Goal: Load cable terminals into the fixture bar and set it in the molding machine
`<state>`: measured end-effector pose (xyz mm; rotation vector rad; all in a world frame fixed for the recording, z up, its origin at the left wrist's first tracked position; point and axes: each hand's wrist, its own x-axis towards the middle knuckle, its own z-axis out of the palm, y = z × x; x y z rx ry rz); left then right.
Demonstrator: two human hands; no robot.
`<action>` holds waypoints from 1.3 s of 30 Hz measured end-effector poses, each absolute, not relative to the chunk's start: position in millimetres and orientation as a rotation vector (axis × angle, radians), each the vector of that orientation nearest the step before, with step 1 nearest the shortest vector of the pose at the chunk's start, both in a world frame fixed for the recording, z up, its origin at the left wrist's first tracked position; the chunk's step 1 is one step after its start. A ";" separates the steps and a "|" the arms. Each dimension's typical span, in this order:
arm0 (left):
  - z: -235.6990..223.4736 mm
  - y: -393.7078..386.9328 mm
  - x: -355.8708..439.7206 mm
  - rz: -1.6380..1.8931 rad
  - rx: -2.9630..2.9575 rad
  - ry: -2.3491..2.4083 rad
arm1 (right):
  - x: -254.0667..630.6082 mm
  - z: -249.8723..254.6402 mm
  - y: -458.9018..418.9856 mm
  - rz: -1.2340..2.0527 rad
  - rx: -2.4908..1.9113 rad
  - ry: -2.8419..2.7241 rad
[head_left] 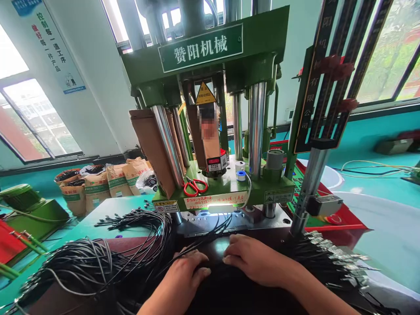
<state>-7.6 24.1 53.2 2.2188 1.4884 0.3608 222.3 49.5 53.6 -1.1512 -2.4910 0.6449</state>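
Left hand (188, 270) by cables (164, 232) | right hand (251, 258) near press (258, 129) | scissors (196, 187) on press

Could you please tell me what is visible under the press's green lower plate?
Under the green lower plate, a metal bed shows, with several thin black cables reaching over it. The plate's front edge covers whatever lies deeper in the gap.

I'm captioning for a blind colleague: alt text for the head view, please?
A person's left hand and right hand reach over a dark worktop before a green press, the left at thin black cables leading toward it. Cable bundles lie on both sides; red-handled scissors rest on the press.
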 end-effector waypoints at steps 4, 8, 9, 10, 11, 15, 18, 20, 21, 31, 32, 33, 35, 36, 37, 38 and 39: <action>51.8 27.6 -6.0 0.445 2.201 1.426 | 219.4 50.9 51.2 0.598 -1.113 -2.446; 46.7 28.7 -4.7 0.468 2.215 1.437 | 220.7 49.5 51.7 0.635 -1.104 -2.409; 45.6 28.9 -4.6 0.476 2.218 1.442 | 220.8 49.1 51.6 0.646 -1.104 -2.401; 44.9 29.1 -4.5 0.489 2.217 1.446 | 220.6 48.6 51.6 0.654 -1.103 -2.392; 44.8 29.2 -4.7 0.506 2.213 1.443 | 220.3 48.3 51.6 0.655 -1.100 -2.383; 50.0 26.6 -9.0 0.553 2.187 1.385 | 220.2 51.7 50.8 0.631 -1.068 -2.374; 56.9 22.5 -16.5 0.501 2.177 1.348 | 223.0 58.4 47.4 0.660 -1.053 -2.382; 60.4 20.4 -21.4 0.414 2.185 1.321 | 224.9 61.6 44.7 0.714 -1.046 -2.408; 61.5 19.7 -23.2 0.376 2.191 1.309 | 225.4 62.3 43.6 0.740 -1.042 -2.427; 64.4 10.0 -26.4 0.435 2.135 1.368 | 219.4 64.7 40.2 0.778 -0.969 -2.445; 64.8 8.8 -27.1 0.448 2.117 1.383 | 219.8 66.2 39.2 0.765 -0.964 -2.430; 65.1 7.8 -27.6 0.453 2.102 1.394 | 220.4 67.5 38.5 0.744 -0.973 -2.419; 64.7 6.5 -27.4 0.428 2.085 1.413 | 222.3 68.3 38.4 0.714 -1.011 -2.415; 64.0 6.3 -26.4 0.407 2.087 1.424 | 223.5 67.8 39.1 0.704 -1.029 -2.424; 63.0 6.3 -24.7 0.389 2.093 1.439 | 224.7 66.8 40.2 0.691 -1.049 -2.439; 61.9 6.6 -22.3 0.383 2.100 1.458 | 225.8 65.4 41.7 0.677 -1.071 -2.458; 60.8 7.1 -19.3 0.385 2.108 1.479 | 226.7 63.8 43.4 0.663 -1.094 -2.479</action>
